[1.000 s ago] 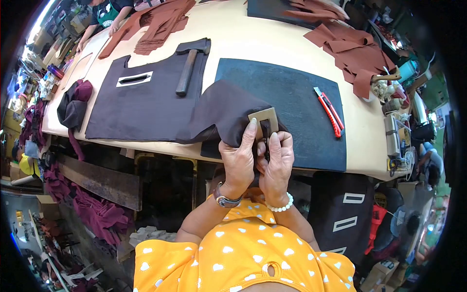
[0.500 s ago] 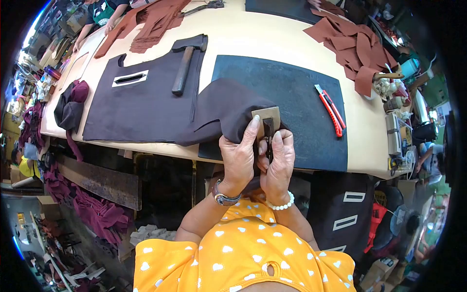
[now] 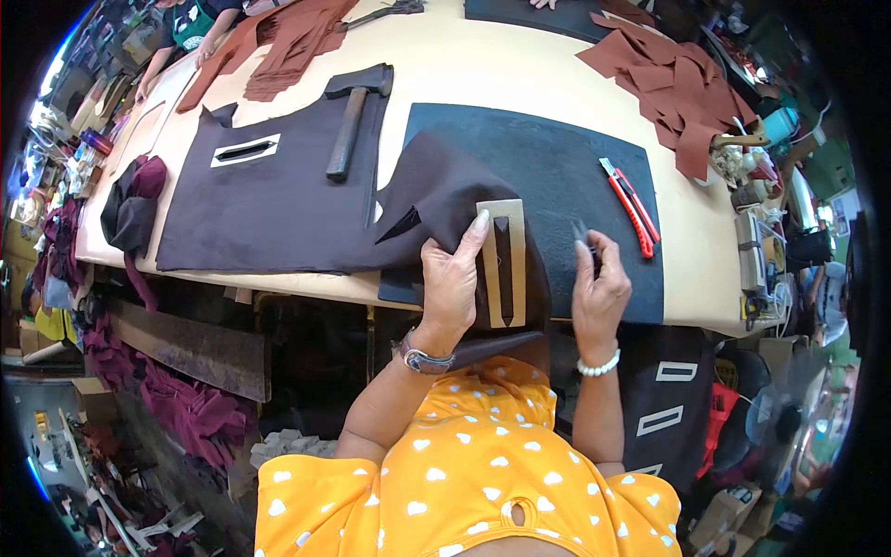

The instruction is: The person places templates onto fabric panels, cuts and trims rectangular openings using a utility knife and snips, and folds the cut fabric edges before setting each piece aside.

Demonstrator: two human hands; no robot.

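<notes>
My left hand [image 3: 450, 288] pinches the dark brown fabric [image 3: 436, 176] at the top of a beige rectangular frame [image 3: 495, 269] with a long pointed slit in it. The framed part hangs over the table's front edge. To its right, apart from the fabric, my right hand [image 3: 601, 283] is closed in a pinch; a small dark, blurred thing shows at its fingertips. Beneath that hand lies a black cutting mat [image 3: 548, 167]. On the mat, a red box cutter [image 3: 631, 209] rests to the right.
A hammer [image 3: 350, 121] lies on flat dark fabric [image 3: 269, 209] with a white-framed slit [image 3: 245, 150]. Rust-brown pieces [image 3: 650, 84] are heaped at the back right, more strips [image 3: 297, 46] at the back left. Another person's hand [image 3: 543, 3] shows at the far edge.
My right hand has let go of the fabric at the frame and moved right over the mat. The frame now hangs unfolded, its whole slit visible. My left hand keeps its hold.
</notes>
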